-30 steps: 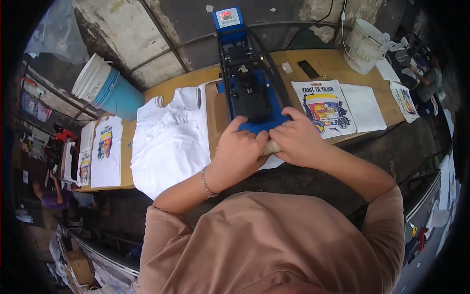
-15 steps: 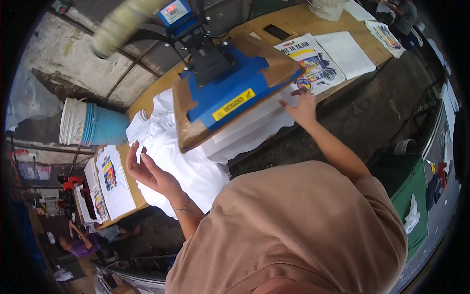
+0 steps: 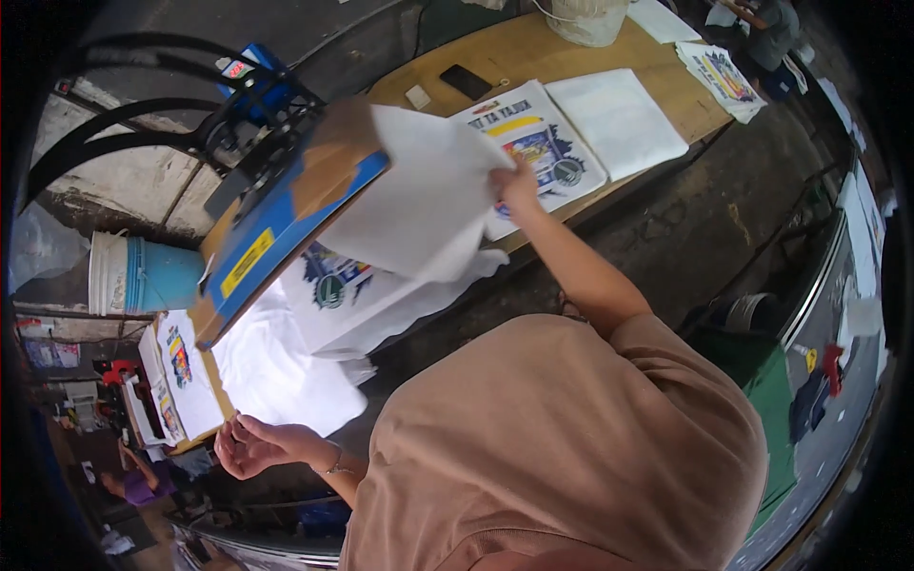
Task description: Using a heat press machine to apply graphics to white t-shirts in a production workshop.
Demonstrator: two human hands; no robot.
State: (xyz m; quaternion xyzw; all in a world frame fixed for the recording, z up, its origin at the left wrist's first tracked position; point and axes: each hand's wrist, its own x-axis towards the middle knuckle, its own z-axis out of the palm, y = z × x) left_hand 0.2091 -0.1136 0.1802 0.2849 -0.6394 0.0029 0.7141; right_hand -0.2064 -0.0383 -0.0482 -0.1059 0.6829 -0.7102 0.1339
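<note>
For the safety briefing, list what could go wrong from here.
1. The sheet in the right hand could snag on the raised press, which it overlaps in view.
2. The print partly under the sheet might smear if rubbed.
3. If the press is hot, a stray hand could get burned.

Thin white sheet: paper-like, matt, smooth. Tilted blue-and-brown press plate: smooth blue face w/ slight sheen; brown patches look like tape, wrinkled. Curved black bars behind – prob. painted metal, semi-gloss. White fabric over tabletop's near edge: soft matt cloth, creased. Yellow-brown tabletop: wood, fairly smooth. Nr its far edge, flat black phone: glossy. Nr edge, right half: printed white sheet, matt & flat, next to plain white stack, also matt. Far edge, left end: round blue bucket, smooth plastic. Far edge, right: off-white bucket – plastic, grimy.
</note>
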